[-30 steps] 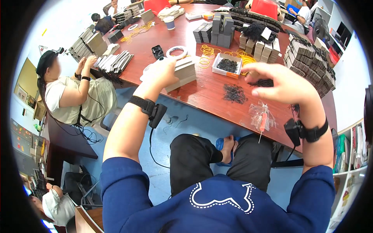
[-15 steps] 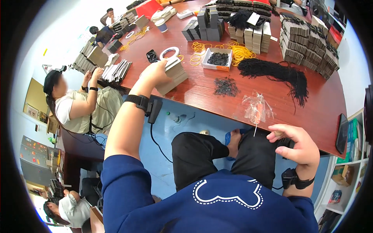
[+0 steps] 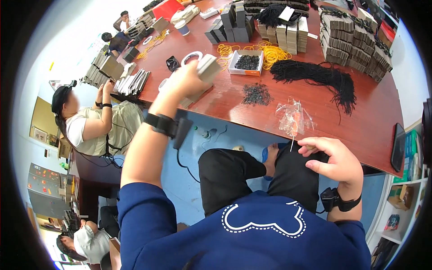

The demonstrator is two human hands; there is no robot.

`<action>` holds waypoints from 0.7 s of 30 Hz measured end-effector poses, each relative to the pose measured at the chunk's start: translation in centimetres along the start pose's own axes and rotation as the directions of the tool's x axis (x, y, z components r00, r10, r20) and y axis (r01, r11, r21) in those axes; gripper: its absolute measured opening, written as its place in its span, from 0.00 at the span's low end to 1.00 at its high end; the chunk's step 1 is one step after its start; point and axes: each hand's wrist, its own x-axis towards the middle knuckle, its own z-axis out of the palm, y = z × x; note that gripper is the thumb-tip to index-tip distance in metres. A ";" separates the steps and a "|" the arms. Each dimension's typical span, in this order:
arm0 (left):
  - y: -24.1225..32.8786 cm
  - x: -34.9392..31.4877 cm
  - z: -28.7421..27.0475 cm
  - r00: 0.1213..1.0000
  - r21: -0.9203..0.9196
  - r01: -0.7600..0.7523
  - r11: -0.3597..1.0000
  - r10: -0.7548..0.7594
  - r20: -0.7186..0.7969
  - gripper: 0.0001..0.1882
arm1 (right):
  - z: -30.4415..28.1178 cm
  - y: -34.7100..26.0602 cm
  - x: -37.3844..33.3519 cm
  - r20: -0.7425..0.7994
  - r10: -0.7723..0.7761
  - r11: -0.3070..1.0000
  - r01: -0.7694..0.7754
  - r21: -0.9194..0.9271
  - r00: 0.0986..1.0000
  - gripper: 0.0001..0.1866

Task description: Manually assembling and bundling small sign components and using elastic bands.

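My left hand (image 3: 186, 81) grips a stack of light grey cards (image 3: 209, 68) over the table's near left edge. Beneath that hand more grey card (image 3: 197, 96) shows on the table, mostly hidden. Its wrist carries a black strap. My right hand (image 3: 335, 159) hovers at the table's front edge with thumb and fingers apart, holding nothing. Closest to it lies a thin metal-tipped tool with an orange handle (image 3: 295, 122), loosely wrapped in clear plastic, its rod sticking out past the edge. Left of the tool is a loose pile of small black pieces (image 3: 256, 94).
Behind the pile stand a white box (image 3: 245, 72) of black pieces and yellow rubber bands (image 3: 275, 56). A bundle of black cords (image 3: 315, 77) and tall card stacks (image 3: 344, 42) fill the right. Tape (image 3: 192, 56) lies left. A person (image 3: 96, 117) sits at the left edge.
My left hand has lifted the card stack up off the table and slightly to the right. My right hand has shifted a little left and up, staying open.
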 end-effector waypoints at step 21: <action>-10.8 -0.9 3.5 0.987 -0.087 0.118 0.989 -0.108 0.117 0.43 | -0.8 0.4 -1.7 -0.027 0.054 0.998 -0.055 -0.027 0.998 0.23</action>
